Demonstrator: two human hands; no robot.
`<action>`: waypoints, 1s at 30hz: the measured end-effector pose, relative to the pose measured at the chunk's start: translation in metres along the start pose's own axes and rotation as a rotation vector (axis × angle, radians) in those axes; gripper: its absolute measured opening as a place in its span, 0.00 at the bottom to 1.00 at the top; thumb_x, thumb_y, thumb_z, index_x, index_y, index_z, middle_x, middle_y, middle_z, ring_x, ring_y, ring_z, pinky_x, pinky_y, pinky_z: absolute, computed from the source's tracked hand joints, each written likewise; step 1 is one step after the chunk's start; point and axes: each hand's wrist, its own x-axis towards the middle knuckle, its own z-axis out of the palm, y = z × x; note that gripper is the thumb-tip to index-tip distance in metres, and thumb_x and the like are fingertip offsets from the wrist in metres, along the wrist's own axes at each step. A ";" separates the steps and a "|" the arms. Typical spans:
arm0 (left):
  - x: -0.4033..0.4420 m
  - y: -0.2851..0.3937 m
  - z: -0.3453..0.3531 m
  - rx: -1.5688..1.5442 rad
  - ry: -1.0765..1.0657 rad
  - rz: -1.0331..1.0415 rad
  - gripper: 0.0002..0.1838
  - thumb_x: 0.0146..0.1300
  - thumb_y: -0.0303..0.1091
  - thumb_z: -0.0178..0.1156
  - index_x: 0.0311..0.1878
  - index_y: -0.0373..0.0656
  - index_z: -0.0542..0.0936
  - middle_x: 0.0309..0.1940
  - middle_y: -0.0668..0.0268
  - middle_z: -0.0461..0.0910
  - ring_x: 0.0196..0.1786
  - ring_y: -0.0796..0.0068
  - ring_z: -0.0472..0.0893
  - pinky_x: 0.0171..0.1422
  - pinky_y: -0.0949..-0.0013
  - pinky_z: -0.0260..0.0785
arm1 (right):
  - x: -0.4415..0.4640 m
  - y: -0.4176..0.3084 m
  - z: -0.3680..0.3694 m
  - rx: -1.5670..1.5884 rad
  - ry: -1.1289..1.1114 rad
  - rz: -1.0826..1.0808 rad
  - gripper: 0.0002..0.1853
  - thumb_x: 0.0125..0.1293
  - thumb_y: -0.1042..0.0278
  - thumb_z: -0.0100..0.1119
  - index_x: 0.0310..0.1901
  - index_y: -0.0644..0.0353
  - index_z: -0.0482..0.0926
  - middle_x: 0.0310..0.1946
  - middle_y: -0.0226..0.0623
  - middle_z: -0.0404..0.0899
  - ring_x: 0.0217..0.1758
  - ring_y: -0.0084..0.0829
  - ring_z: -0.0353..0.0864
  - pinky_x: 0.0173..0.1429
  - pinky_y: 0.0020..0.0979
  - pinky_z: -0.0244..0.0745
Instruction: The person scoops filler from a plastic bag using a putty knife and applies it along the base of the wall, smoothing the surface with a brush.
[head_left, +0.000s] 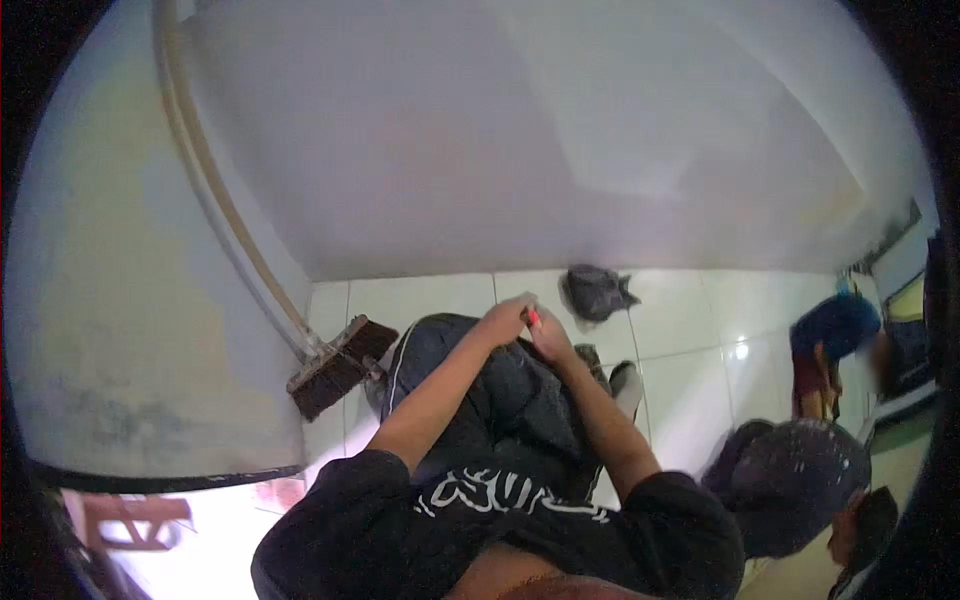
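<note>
In the head view my left hand [507,319] and my right hand [550,340] meet above my dark trousers [490,385], fingers curled inward. A small bright orange-red thing [534,318] shows between them, at the fingers of my right hand. Its kind is too small to make out. What the fingers of my left hand hold, if anything, is hidden. On the floor beyond my hands lies a crumpled black bag [595,292].
A broom [345,366] with dark bristles leans in the corner at left. At right, a person in blue [838,325] bends down; closer, another person wears a dark speckled cap [820,465]. A reddish stool [135,520] stands at lower left. Ahead rises a pale wall [420,160].
</note>
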 end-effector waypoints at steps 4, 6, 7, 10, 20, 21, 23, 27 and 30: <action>-0.003 0.033 -0.020 0.007 0.009 -0.218 0.20 0.69 0.39 0.57 0.61 0.43 0.72 0.42 0.47 0.82 0.49 0.44 0.81 0.52 0.50 0.71 | -0.007 -0.001 -0.013 -0.478 0.436 -0.157 0.26 0.74 0.48 0.44 0.52 0.65 0.79 0.44 0.62 0.78 0.48 0.55 0.79 0.53 0.51 0.72; 0.000 0.029 -0.017 0.031 0.088 -0.213 0.20 0.69 0.40 0.57 0.61 0.44 0.71 0.41 0.46 0.82 0.48 0.43 0.81 0.53 0.51 0.71 | -0.006 -0.001 -0.029 -0.442 0.362 0.062 0.27 0.73 0.45 0.43 0.42 0.64 0.82 0.35 0.61 0.79 0.42 0.57 0.80 0.47 0.51 0.74; -0.001 0.030 -0.016 0.034 0.132 -0.201 0.20 0.70 0.40 0.57 0.61 0.44 0.71 0.42 0.46 0.82 0.49 0.43 0.81 0.53 0.51 0.71 | -0.009 0.004 -0.032 -0.421 0.318 0.168 0.29 0.73 0.43 0.43 0.37 0.64 0.83 0.31 0.60 0.80 0.38 0.58 0.81 0.44 0.52 0.74; 0.002 0.024 -0.014 0.085 0.143 -0.205 0.20 0.71 0.37 0.54 0.62 0.41 0.69 0.41 0.52 0.83 0.47 0.51 0.82 0.55 0.55 0.71 | -0.005 0.026 -0.035 -0.443 0.385 0.183 0.32 0.72 0.40 0.41 0.29 0.63 0.82 0.23 0.56 0.79 0.32 0.60 0.80 0.40 0.54 0.74; -0.003 -0.008 -0.024 0.011 0.510 -0.385 0.16 0.63 0.33 0.58 0.53 0.37 0.75 0.39 0.53 0.82 0.43 0.56 0.83 0.52 0.60 0.73 | -0.007 0.059 -0.022 0.477 0.167 0.314 0.16 0.64 0.60 0.65 0.49 0.61 0.83 0.44 0.38 0.84 0.41 0.27 0.85 0.38 0.32 0.81; -0.003 -0.014 -0.026 0.048 0.561 -0.393 0.17 0.62 0.32 0.58 0.52 0.36 0.76 0.38 0.55 0.82 0.42 0.58 0.83 0.51 0.61 0.74 | -0.005 0.069 -0.019 0.406 0.125 0.189 0.17 0.64 0.60 0.65 0.50 0.60 0.83 0.48 0.37 0.82 0.46 0.28 0.83 0.42 0.33 0.81; -0.001 -0.017 -0.029 -0.393 0.560 -0.477 0.16 0.59 0.29 0.60 0.50 0.33 0.77 0.39 0.58 0.80 0.37 0.69 0.83 0.42 0.68 0.75 | 0.006 0.101 -0.010 0.261 0.033 -0.058 0.18 0.63 0.60 0.65 0.53 0.57 0.82 0.56 0.35 0.78 0.56 0.30 0.79 0.51 0.36 0.79; -0.012 -0.008 -0.038 -0.748 0.480 -0.572 0.15 0.58 0.25 0.61 0.48 0.30 0.75 0.38 0.57 0.79 0.37 0.68 0.84 0.39 0.71 0.78 | -0.006 0.060 -0.016 0.730 -0.073 0.264 0.22 0.59 0.60 0.69 0.56 0.51 0.81 0.68 0.33 0.66 0.64 0.30 0.71 0.62 0.37 0.72; -0.012 -0.019 -0.047 -0.869 0.416 -0.571 0.14 0.61 0.25 0.60 0.48 0.31 0.73 0.38 0.56 0.79 0.41 0.63 0.86 0.39 0.69 0.79 | 0.000 0.068 -0.016 0.497 0.123 0.028 0.17 0.62 0.70 0.66 0.53 0.57 0.81 0.55 0.31 0.77 0.53 0.24 0.77 0.47 0.31 0.79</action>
